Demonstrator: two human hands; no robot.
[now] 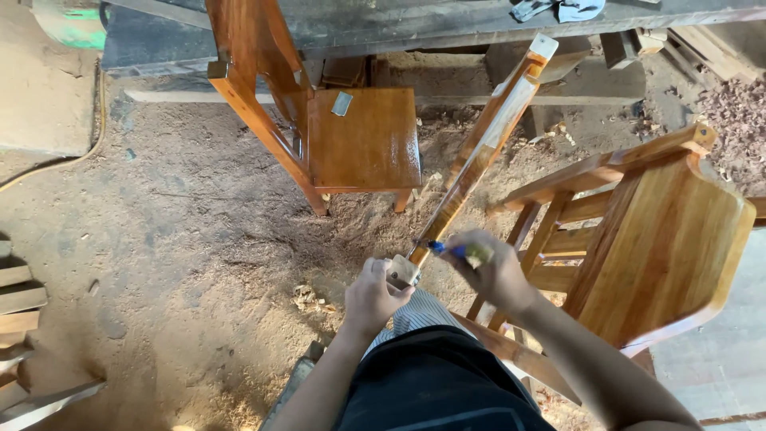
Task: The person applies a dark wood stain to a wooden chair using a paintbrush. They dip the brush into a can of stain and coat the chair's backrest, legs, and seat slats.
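My left hand (373, 297) grips the near end of a long wooden slat (479, 148) that runs up and away to the right, glossy with varnish along most of its length. My right hand (495, 273) holds a small brush with a blue handle (447, 249) against the slat, just above my left hand. The slat's far end (544, 45) is pale and bare.
A varnished wooden chair (363, 140) stands ahead on the sawdust floor. Another varnished chair (666, 239) lies tilted at my right. A dark workbench (447, 24) runs across the top. Wooden slats (20, 319) sit at the left edge.
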